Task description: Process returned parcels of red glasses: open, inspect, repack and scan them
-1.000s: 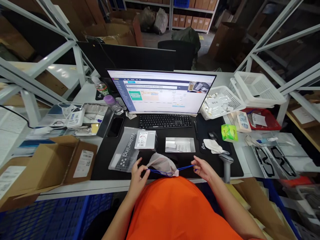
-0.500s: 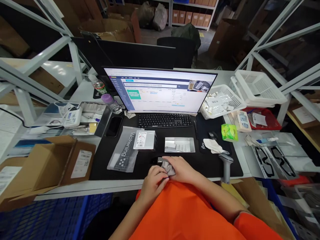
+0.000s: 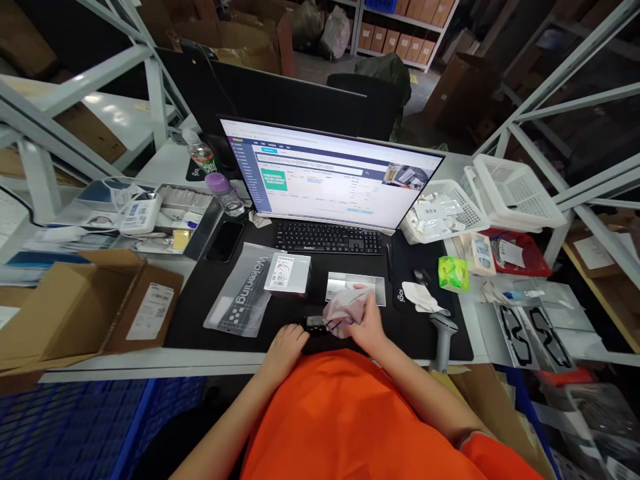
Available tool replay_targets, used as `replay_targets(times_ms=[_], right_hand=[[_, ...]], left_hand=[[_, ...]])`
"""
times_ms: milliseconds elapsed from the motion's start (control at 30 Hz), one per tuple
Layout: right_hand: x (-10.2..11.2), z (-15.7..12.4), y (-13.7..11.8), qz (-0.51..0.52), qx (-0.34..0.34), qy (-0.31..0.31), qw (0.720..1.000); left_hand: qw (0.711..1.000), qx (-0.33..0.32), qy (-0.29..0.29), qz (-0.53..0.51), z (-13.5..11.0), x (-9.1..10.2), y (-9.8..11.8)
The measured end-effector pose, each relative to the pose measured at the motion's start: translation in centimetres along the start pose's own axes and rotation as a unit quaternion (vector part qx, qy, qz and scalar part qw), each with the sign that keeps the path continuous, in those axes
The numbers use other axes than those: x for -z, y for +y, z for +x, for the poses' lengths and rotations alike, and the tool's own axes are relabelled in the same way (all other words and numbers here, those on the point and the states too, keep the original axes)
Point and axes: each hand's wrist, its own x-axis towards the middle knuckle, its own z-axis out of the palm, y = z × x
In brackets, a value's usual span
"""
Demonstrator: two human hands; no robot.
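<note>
A crumpled pinkish-grey cloth pouch (image 3: 344, 308) hangs from my right hand (image 3: 371, 328), its fingers closed on the cloth's right side. A thin dark-blue line, like a drawstring, runs along its lower edge. Just left of the pouch a small dark object with a clear, shiny part (image 3: 315, 323) lies on the black mat; its kind is unclear. My left hand (image 3: 289, 345) rests at the mat's front edge beside that object, fingers laid down and holding nothing visible. Behind the pouch is an open white box (image 3: 331, 287), partly covered by it.
A closed white box (image 3: 289, 273) and a clear Wakening bag (image 3: 239, 293) lie to the left. Behind stand a keyboard (image 3: 327, 239) and monitor (image 3: 330, 177). A scanner (image 3: 443, 337), mouse (image 3: 421, 276) and tissue pack (image 3: 453, 273) are right; an open carton (image 3: 135, 310) is far left.
My left hand has let go of the cloth and moved left onto the mat. My right hand has lifted the pouch, now spread wider, forward over the open box's front edge.
</note>
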Motion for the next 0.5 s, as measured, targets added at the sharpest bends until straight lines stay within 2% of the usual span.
replay_targets(times_ms=[100, 167, 233, 300, 367, 500], right_hand=[[-3.2, 0.0, 0.5, -0.101, 0.113, -0.128, 0.980], [-5.1, 0.6, 1.3, -0.180, 0.191, -0.219, 0.940], [-6.7, 1.3, 2.1, -0.254, 0.241, -0.282, 0.893], [-7.7, 1.9, 2.6, -0.314, 0.255, -0.312, 0.860], [-8.3, 2.2, 2.8, -0.350, 0.245, -0.331, 0.842], [-9.5, 1.4, 2.7, -0.363, 0.202, -0.344, 0.842]], left_hand=[[0.999, -0.026, 0.014, -0.014, -1.1, -1.5, -0.5], [0.999, -0.031, 0.028, -0.018, -1.7, -2.3, -1.0], [0.998, -0.030, 0.047, -0.017, -2.3, -2.8, -1.5], [0.997, -0.025, 0.067, -0.016, -2.8, -3.1, -1.8], [0.996, -0.016, 0.087, -0.016, -3.4, -3.2, -1.8], [0.993, 0.021, 0.113, -0.019, -4.4, -3.7, -1.5]])
